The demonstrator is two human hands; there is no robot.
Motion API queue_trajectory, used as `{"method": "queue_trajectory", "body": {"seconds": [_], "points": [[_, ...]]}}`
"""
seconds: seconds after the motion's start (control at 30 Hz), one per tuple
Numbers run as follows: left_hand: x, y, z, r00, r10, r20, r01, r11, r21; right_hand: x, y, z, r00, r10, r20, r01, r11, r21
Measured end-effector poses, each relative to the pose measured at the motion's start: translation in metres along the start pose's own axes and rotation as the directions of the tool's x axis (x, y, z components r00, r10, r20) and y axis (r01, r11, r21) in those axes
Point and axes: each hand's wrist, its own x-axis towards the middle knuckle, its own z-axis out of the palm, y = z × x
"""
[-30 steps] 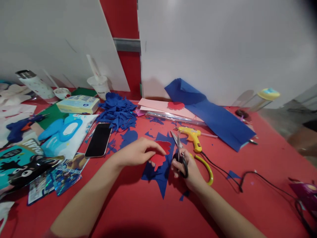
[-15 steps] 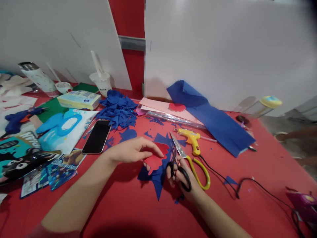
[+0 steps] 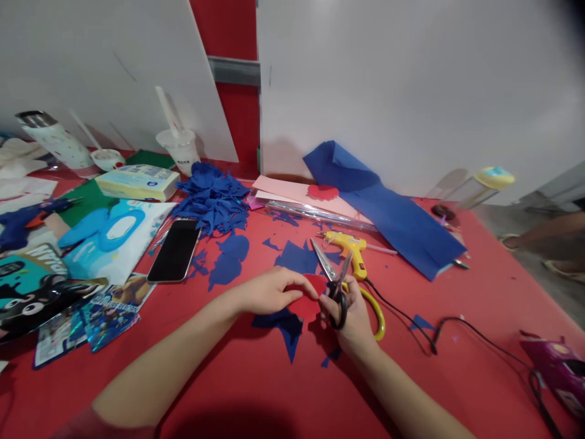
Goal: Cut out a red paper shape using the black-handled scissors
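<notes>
The red paper [image 3: 307,309] has shifted toward my right hand [image 3: 355,326], exposing more blue paper [image 3: 298,258]. My left hand [image 3: 269,289] pinches the red paper; my right hand grips the scissors [image 3: 337,291] beside its edge.

phone [image 3: 174,251] before scrap pile [image 3: 212,200], cup [image 3: 181,151] behind pile, glue gun [image 3: 353,247] before long sheet [image 3: 388,210]

Your left hand [image 3: 274,291]: palm down, fingers curled toward the right | your right hand [image 3: 350,314]: fingers bent, thumb raised | your forearms: angled inward, hands nearly meeting
</notes>
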Motion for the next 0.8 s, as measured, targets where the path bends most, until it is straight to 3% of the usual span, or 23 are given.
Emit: {"method": "queue_trajectory", "body": {"seconds": [0.13,0.37,0.67,0.8], "points": [[0.0010,0.0010,-0.0003,0.999,-0.040,-0.023,0.039,0.998,-0.051,-0.0006,-0.0014,0.0004,1.000,-0.011,-0.017,0.011,1.000,-0.009],[0.0047,0.0037,0.0001,0.973,-0.169,-0.154,0.137,0.971,-0.197,-0.0029,-0.0018,0.0008,0.999,-0.034,-0.022,0.033,0.999,-0.035],[0.0028,-0.0027,-0.0012,0.995,-0.075,-0.065,0.064,0.986,-0.154,-0.0025,-0.0004,0.0003,0.998,-0.052,-0.020,0.051,0.998,-0.037],[0.0017,-0.0017,-0.0055,0.996,0.090,-0.025,-0.092,0.988,-0.127,-0.0033,-0.0008,0.0001,0.997,-0.068,-0.025,0.066,0.996,-0.059]]}}
